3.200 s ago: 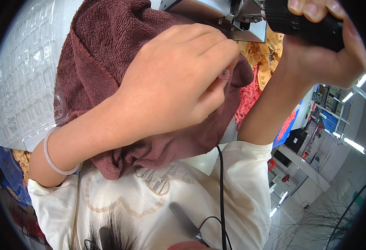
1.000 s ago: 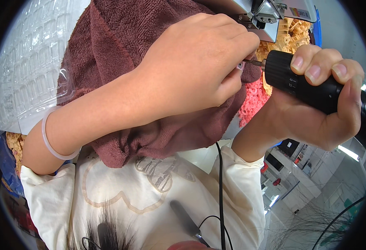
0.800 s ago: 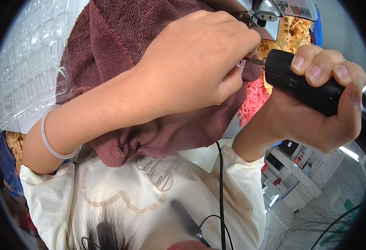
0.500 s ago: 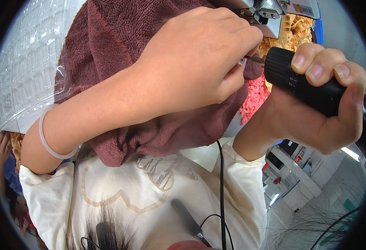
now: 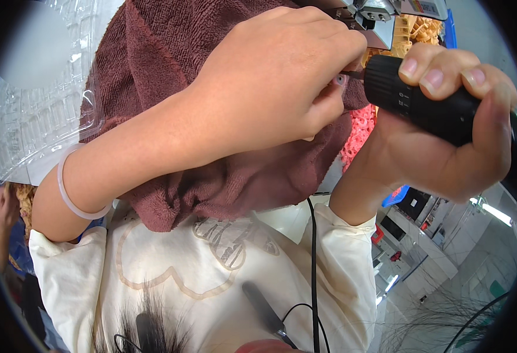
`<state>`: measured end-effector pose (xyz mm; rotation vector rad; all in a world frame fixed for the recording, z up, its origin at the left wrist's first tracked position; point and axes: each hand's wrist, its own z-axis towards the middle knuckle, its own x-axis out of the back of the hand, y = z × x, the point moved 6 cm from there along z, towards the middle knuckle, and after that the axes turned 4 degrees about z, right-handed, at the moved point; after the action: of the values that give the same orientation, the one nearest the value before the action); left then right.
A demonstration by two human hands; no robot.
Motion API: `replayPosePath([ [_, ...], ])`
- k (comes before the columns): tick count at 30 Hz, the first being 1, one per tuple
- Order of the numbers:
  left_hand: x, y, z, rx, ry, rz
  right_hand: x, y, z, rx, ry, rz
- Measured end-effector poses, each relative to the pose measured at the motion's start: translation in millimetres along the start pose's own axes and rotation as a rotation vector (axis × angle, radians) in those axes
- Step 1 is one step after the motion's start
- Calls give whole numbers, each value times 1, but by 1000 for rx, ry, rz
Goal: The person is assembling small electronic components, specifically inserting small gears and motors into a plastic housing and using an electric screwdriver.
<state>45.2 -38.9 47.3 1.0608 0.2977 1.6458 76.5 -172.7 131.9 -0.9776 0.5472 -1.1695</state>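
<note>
My left hand (image 5: 282, 73) is closed, its thumb and fingers pinching a small pale part (image 5: 340, 79) with a dark round spot on it. Most of that part is hidden by the fingers. In my right hand (image 5: 440, 154) is a black electric screwdriver (image 5: 426, 112) with numbers marked round its collar. It lies on its side, and its thin bit (image 5: 354, 75) reaches to the part at my left fingertips. Whether the bit sits in a screw cannot be made out. Under my left hand and forearm spreads a brown towel (image 5: 146, 65).
Clear plastic blister trays (image 5: 47, 115) lie at the left. Coral-pink small pieces (image 5: 359, 132) and yellow-orange pieces (image 5: 426, 29) are heaped beyond the screwdriver. A metal device (image 5: 376, 13) stands at the top. A black cable (image 5: 313, 265) hangs down in front. Another person's hand (image 5: 7, 206) shows far left.
The screwdriver in my right hand has moved a little left, closer to my left fingertips. Less of its bit shows, and the small part is more visible.
</note>
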Motion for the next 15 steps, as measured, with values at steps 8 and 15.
replayPosePath([
  [8,-12,-5,-2,37,-55,-55,0,-29,-10,-23,162,157],
  [15,-12,17,-19,-186,-405,336,9,-50,-62,144,272,70],
])
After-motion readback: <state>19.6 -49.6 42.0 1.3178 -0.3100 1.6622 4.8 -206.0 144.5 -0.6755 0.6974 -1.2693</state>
